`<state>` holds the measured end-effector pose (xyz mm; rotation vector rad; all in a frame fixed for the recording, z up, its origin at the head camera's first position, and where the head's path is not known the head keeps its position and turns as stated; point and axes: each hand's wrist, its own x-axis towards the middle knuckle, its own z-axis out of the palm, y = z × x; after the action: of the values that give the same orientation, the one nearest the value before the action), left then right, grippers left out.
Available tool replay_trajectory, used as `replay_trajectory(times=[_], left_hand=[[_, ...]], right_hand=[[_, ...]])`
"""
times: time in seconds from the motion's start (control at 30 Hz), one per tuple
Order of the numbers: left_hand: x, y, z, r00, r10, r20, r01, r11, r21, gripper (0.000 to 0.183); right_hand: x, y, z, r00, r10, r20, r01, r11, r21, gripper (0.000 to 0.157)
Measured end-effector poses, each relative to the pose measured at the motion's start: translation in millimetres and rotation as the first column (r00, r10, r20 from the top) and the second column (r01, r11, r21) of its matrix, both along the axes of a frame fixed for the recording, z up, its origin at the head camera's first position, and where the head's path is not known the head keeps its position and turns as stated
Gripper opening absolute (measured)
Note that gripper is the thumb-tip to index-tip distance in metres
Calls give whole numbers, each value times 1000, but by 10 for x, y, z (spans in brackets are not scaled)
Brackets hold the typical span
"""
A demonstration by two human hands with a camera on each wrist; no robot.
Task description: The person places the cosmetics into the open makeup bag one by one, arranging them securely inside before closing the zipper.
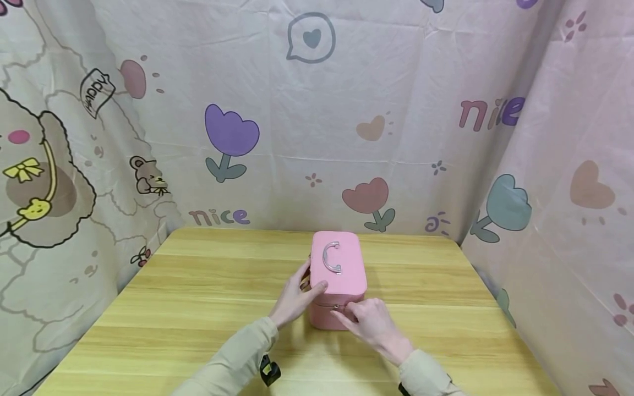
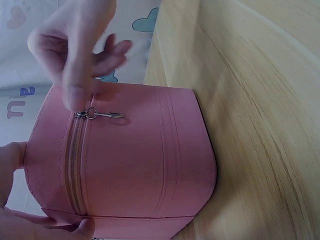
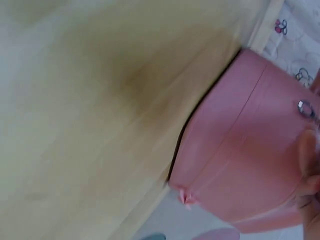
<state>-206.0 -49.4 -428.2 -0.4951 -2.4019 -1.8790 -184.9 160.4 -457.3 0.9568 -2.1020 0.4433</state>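
A pink vanity case (image 1: 339, 258) with a silver handle (image 1: 332, 258) stands upright on the wooden table. My left hand (image 1: 295, 297) holds its near left corner, thumb on the lid and fingers down the side. At the front, my right hand (image 1: 373, 324) has a fingertip against the zipper (image 2: 75, 165), close to the slider; its thumb is apart from that finger. The metal zipper pull (image 2: 109, 115) hangs free from its ring. Part of my right hand (image 3: 310, 175) shows at the edge of the right wrist view. The zipper line looks closed along the visible front.
The wooden table (image 1: 198, 286) extends on both sides of the case. Behind it hangs a printed curtain (image 1: 297, 110), with more fabric (image 1: 569, 220) at the sides. A small pink tab (image 3: 187, 196) sticks out from the case's lower edge in the right wrist view.
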Motion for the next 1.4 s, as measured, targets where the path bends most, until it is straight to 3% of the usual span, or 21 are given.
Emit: replay_trajectory(times=[0.1,0.2,0.67,0.83,1.1,1.4], left_hand=[[2,-2,3,1000,-2,-8,2,1000,3,76],[4,-7,-1,1000,-6,-17,6,1000,6,75],[-17,-6,-1,1000,1,-2,-1,1000,30,75],[-15,-5,-4,1000,-2,9,2,1000,28,76],[-20,-7,-4,1000,-1,1,1,1000,22,77],[-25,-13,5,1000,-11,3,11,1000,24,76]], right_hand=[[52,-62,-14,992,-91,83,89,996,32,45],[80,-125,-28,983,-148,108,145,989,37,46],[118,-203,-89,969,-245,-11,246,968,48,39],[142,-174,-122,974,-216,-70,218,975,34,34],[142,-129,-113,981,-182,-72,186,981,62,31],[92,-49,-35,996,-84,-1,84,985,151,19]])
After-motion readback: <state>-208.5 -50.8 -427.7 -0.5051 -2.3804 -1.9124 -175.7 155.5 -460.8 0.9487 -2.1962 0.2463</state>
